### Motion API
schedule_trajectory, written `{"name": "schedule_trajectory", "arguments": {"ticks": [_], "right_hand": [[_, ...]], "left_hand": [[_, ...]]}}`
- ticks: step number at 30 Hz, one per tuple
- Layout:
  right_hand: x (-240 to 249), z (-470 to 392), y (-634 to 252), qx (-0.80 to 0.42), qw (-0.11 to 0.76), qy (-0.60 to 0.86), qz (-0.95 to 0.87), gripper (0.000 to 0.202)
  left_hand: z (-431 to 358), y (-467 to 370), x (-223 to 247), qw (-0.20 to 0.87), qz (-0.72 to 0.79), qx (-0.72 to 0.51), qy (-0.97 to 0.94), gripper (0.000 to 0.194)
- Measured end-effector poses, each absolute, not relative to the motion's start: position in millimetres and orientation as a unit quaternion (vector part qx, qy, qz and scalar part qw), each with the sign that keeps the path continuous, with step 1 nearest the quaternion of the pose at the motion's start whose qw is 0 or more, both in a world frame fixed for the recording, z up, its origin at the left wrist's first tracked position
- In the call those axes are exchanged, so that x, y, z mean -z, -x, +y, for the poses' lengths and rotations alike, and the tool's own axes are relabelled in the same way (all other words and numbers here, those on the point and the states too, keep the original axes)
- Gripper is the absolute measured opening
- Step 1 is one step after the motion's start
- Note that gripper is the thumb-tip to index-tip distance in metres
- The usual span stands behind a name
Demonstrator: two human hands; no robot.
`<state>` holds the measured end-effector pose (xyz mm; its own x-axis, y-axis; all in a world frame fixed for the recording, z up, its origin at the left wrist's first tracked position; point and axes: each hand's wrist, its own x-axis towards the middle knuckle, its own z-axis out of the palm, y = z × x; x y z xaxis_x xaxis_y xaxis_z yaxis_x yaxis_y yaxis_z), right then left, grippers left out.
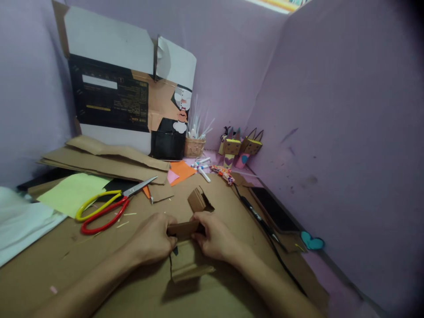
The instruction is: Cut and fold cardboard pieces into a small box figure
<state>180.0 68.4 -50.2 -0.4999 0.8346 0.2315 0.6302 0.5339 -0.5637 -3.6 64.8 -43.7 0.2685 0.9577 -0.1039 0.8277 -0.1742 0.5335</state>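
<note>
A folded piece of brown cardboard (188,261) is held between my two hands at the centre front, one flap raised along its top. My left hand (155,238) pinches the flap's left end between thumb and fingers. At the flap's right end, my right hand (213,236) grips it the same way. The lower part of the piece hangs towards me, bent, with a torn-looking edge. Just beyond my hands a small folded cardboard piece (198,200) sits on the cardboard-covered table (132,291).
Scissors with yellow and red handles (114,214) lie left, by green paper (71,192). Cardboard strips (109,161) and a large printed box (109,97) are behind. A corded black tool (256,216) and dark tablet-like slab (274,210) lie right. Markers (202,170) are near a basket (194,147).
</note>
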Motion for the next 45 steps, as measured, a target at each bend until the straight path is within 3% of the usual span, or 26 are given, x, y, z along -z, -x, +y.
{"name": "schedule_trajectory", "arguments": {"ticks": [5,11,15,19,24,28,35,39,43,45], "right_hand": [[51.3,71.4,-176.2,-0.190,0.222,0.424,-0.857,0.020],[63.2,67.6,-176.4,-0.147,0.280,0.383,-0.868,0.021],[68.7,65.2,-184.0,-0.144,0.310,0.312,-0.886,0.022],[63.9,63.2,-189.0,-0.119,0.267,0.258,-0.921,0.024],[48.1,52.8,-194.5,-0.067,0.175,0.262,-0.947,0.025],[41.7,38.4,-196.6,-0.090,0.120,0.301,-0.942,0.029],[35.0,23.3,-205.2,-0.197,0.134,0.313,-0.920,0.051],[30.7,18.1,-208.3,-0.235,0.172,0.325,-0.900,0.041],[43.3,18.7,-198.4,-0.242,0.243,0.391,-0.854,0.013],[51.6,21.8,-190.4,-0.242,0.286,0.424,-0.824,0.015]], "left_hand": [[62.7,-1.7,44.1,0.234,0.603,-0.115,-0.754,0.005],[48.0,-4.6,36.2,0.145,0.550,-0.107,-0.815,0.012],[34.8,-2.8,33.3,0.056,0.457,-0.021,-0.887,0.025],[20.8,-7.0,45.2,-0.017,0.491,0.063,-0.868,0.043],[11.4,-11.7,58.3,-0.046,0.489,0.066,-0.869,0.047],[13.1,-12.8,49.8,-0.024,0.486,0.104,-0.867,0.053],[0.1,3.0,16.5,0.068,0.480,0.037,-0.874,0.051],[-13.0,3.1,21.0,0.085,0.522,-0.016,-0.848,0.041],[-12.3,-2.6,40.0,0.100,0.564,-0.100,-0.814,0.032],[-7.6,-4.3,45.1,0.132,0.598,-0.138,-0.778,0.032]]}}
